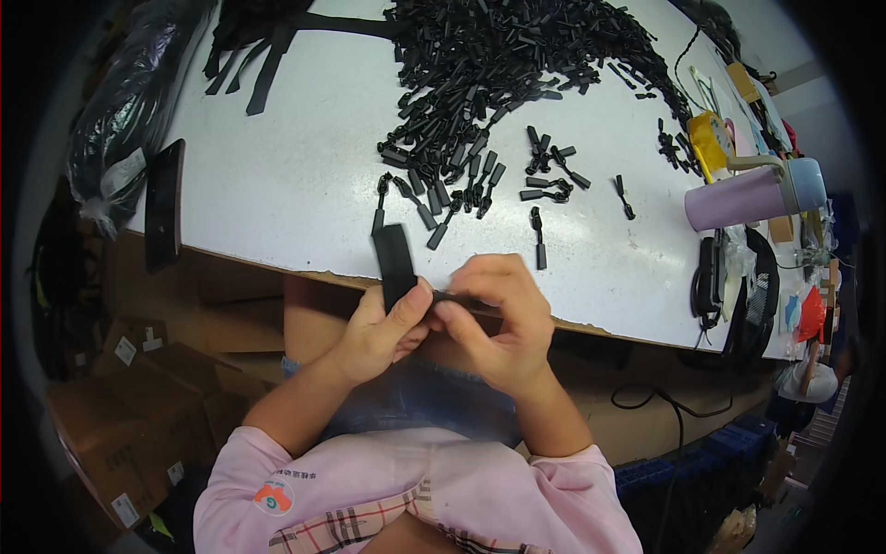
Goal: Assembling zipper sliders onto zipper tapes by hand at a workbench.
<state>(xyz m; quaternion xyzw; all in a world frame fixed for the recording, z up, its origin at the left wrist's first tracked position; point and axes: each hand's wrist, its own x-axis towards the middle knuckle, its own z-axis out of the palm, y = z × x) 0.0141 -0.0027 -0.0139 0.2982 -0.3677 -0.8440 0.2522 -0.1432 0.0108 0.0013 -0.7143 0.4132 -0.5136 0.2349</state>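
My left hand [383, 332] is closed on a flat black strip [395, 263], pinching it under the thumb. One end of the strip sticks up past the thumb, over the table's front edge. Beside it, my right hand [503, 323] is closed, its thumb and fingers pinching dark material that looks like the strip's other part. Its fingertips partly hide what they grip. Just beyond the hands lie loose black zipper pulls [540, 238], each with a small slider head and a flat tab.
A large heap of zipper pulls [489, 83] covers the far middle of the white table [305, 138]. More black strips [268, 69] and a dark phone [164, 205] lie left. A lilac bottle [738, 198] and yellow tape roll [711, 143] are right. Cardboard boxes [120, 425] stand below.
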